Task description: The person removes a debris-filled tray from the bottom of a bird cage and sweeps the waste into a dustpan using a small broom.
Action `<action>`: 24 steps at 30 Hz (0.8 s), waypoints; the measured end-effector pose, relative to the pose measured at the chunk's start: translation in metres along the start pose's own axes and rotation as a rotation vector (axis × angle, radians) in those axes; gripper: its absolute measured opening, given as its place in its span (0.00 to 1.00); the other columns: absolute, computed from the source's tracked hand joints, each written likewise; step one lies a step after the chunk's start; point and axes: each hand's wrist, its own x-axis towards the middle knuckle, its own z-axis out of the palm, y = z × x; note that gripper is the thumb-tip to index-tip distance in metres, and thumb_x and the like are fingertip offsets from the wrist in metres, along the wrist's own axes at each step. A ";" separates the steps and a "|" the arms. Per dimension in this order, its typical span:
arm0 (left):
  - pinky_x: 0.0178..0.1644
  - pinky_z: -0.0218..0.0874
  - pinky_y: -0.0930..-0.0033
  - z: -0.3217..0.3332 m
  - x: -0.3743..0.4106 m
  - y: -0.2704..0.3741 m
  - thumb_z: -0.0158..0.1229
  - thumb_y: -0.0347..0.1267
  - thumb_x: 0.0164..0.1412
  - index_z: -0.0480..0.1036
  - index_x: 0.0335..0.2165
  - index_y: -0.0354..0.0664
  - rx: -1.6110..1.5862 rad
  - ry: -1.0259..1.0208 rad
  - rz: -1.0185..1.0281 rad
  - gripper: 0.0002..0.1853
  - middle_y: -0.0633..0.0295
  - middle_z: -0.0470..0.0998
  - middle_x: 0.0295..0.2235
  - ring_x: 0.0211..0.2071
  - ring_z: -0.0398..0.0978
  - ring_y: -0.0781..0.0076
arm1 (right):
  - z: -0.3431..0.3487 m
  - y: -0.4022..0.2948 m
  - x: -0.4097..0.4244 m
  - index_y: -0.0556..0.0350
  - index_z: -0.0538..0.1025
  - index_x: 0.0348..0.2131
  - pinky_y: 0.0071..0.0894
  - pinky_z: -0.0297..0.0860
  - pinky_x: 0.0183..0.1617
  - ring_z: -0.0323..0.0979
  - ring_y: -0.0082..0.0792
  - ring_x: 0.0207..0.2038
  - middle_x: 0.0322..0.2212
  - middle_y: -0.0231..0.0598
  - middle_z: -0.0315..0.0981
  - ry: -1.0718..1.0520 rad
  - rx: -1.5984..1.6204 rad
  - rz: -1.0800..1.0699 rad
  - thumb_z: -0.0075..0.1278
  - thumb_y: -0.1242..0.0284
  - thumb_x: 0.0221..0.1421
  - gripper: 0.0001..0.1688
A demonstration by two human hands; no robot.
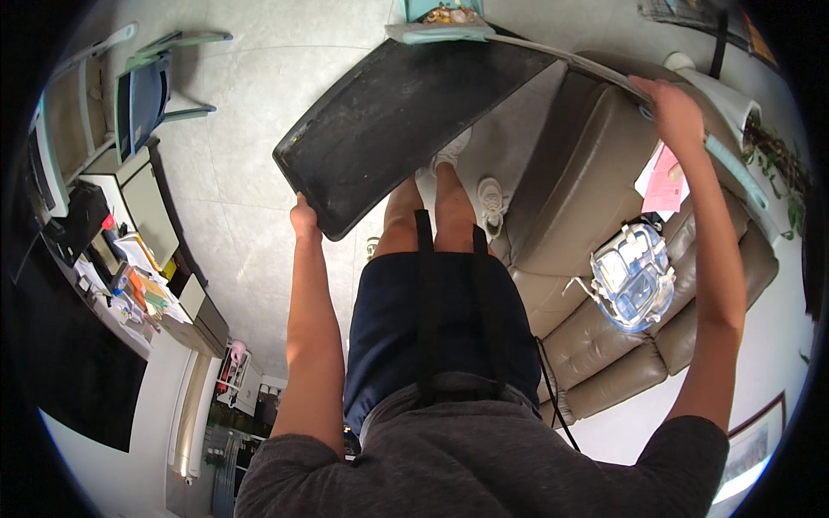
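Note:
My left hand point(304, 217) grips the near left corner of a large black tray point(408, 123) with a raised rim. The tray slants in front of my legs, above the tiled floor. My right hand point(670, 113) is closed around the long handle point(602, 68) of a broom, whose light-blue grip end extends past my wrist. At the tray's far edge lies the broom's pale blue head point(447, 34). Just beyond it a teal dustpan point(412, 9) holds brownish debris point(451, 14); its far part is cut off by the picture's top.
A brown leather sofa point(583, 175) on the right bears a clear-and-blue bag point(635, 275) and pink paper point(666, 181). Beside my feet lies a pale shoe point(491, 206). Left stand a blue-green chair point(146, 97) and a cluttered cabinet point(152, 207). A potted plant point(774, 155) is far right.

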 end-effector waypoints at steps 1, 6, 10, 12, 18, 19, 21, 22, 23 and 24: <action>0.37 0.67 0.60 0.001 -0.003 0.002 0.42 0.43 0.68 0.71 0.41 0.24 -0.019 0.011 -0.020 0.27 0.52 0.77 0.35 0.33 0.75 0.59 | 0.002 -0.008 0.010 0.33 0.73 0.50 0.44 0.70 0.44 0.73 0.47 0.41 0.36 0.41 0.73 0.008 0.020 0.002 0.42 0.86 0.47 0.34; 0.36 0.69 0.63 0.002 -0.025 0.018 0.44 0.43 0.67 0.71 0.42 0.26 -0.077 -0.108 -0.022 0.25 0.53 0.77 0.37 0.35 0.77 0.63 | -0.002 -0.027 0.023 0.33 0.73 0.51 0.43 0.70 0.45 0.72 0.47 0.42 0.38 0.41 0.73 0.066 0.018 0.036 0.45 0.84 0.47 0.33; 0.33 0.71 0.70 0.021 -0.059 0.041 0.48 0.41 0.65 0.72 0.40 0.29 -0.239 -0.280 -0.113 0.21 0.55 0.79 0.35 0.32 0.78 0.67 | -0.022 -0.014 -0.008 0.33 0.73 0.51 0.42 0.69 0.46 0.71 0.46 0.44 0.41 0.41 0.73 0.104 -0.018 0.043 0.48 0.83 0.47 0.33; 0.44 0.69 0.62 0.017 -0.068 0.047 0.48 0.36 0.63 0.68 0.46 0.28 -0.239 -0.387 -0.149 0.20 0.51 0.76 0.42 0.40 0.76 0.61 | -0.044 -0.013 -0.021 0.33 0.73 0.51 0.42 0.69 0.46 0.71 0.46 0.45 0.42 0.41 0.73 0.047 -0.007 0.055 0.49 0.84 0.47 0.33; 0.33 0.73 0.70 0.024 -0.104 0.074 0.51 0.31 0.59 0.71 0.40 0.31 -0.122 -0.569 -0.048 0.14 0.55 0.79 0.34 0.31 0.79 0.69 | -0.077 -0.007 -0.038 0.35 0.73 0.51 0.43 0.69 0.46 0.71 0.47 0.44 0.41 0.41 0.73 -0.069 0.116 0.023 0.51 0.83 0.45 0.34; 0.31 0.73 0.72 0.036 -0.120 0.083 0.51 0.31 0.58 0.71 0.38 0.32 -0.118 -0.562 -0.029 0.13 0.55 0.79 0.32 0.29 0.78 0.70 | -0.065 0.001 -0.041 0.36 0.73 0.51 0.44 0.68 0.46 0.71 0.47 0.44 0.41 0.41 0.73 -0.021 0.123 -0.039 0.51 0.83 0.45 0.34; 0.30 0.74 0.73 0.049 -0.141 0.094 0.52 0.31 0.58 0.71 0.37 0.31 -0.132 -0.573 -0.005 0.12 0.56 0.79 0.30 0.27 0.78 0.72 | -0.046 0.001 -0.033 0.36 0.73 0.51 0.44 0.69 0.45 0.71 0.47 0.43 0.41 0.41 0.73 0.021 0.121 -0.095 0.51 0.83 0.45 0.33; 0.30 0.74 0.72 0.052 -0.146 0.098 0.53 0.31 0.58 0.71 0.37 0.31 -0.146 -0.599 -0.003 0.12 0.56 0.79 0.30 0.27 0.78 0.71 | -0.039 -0.003 -0.025 0.36 0.73 0.51 0.44 0.69 0.46 0.71 0.47 0.44 0.41 0.42 0.73 0.012 0.109 -0.080 0.51 0.83 0.45 0.33; 0.31 0.74 0.72 0.055 -0.152 0.101 0.53 0.31 0.57 0.71 0.37 0.30 -0.160 -0.625 -0.001 0.13 0.56 0.78 0.30 0.27 0.78 0.71 | -0.031 -0.007 -0.014 0.37 0.73 0.51 0.44 0.69 0.46 0.71 0.47 0.44 0.41 0.42 0.74 0.002 0.098 -0.066 0.51 0.83 0.45 0.33; 0.30 0.74 0.72 0.060 -0.159 0.104 0.54 0.32 0.57 0.70 0.37 0.29 -0.142 -0.625 0.010 0.14 0.56 0.78 0.30 0.26 0.78 0.71 | -0.020 -0.006 -0.003 0.37 0.73 0.51 0.44 0.69 0.46 0.71 0.47 0.44 0.41 0.44 0.74 -0.052 0.180 -0.053 0.50 0.82 0.46 0.32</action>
